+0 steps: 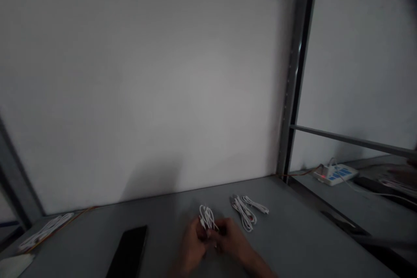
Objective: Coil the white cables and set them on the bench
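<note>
Along the left of the grey tabletop [195,197], near its back edge, lies a coiled white cable [45,231], with a thin orange wire [61,226] running beside it along the edge. A white packet [14,266] sits in the front left corner, and a black smartphone [128,253] lies face up at the front edge.

Right of the phone, near the front edge, the left hand [193,243] and right hand [231,239] meet. Their fingers [211,234] are curled closed around the lower end of a looped white cable bundle [207,218], whose loops stand up above them. Just beside the right hand lies a second white cable bundle [246,210], not touched.

A metal upright [295,69] rises at the white wall [140,78]. Beyond it, on a lower bench [325,200], sits a white power strip [335,174] with a plug in it, and more white cables [394,184] lie further right.
</note>
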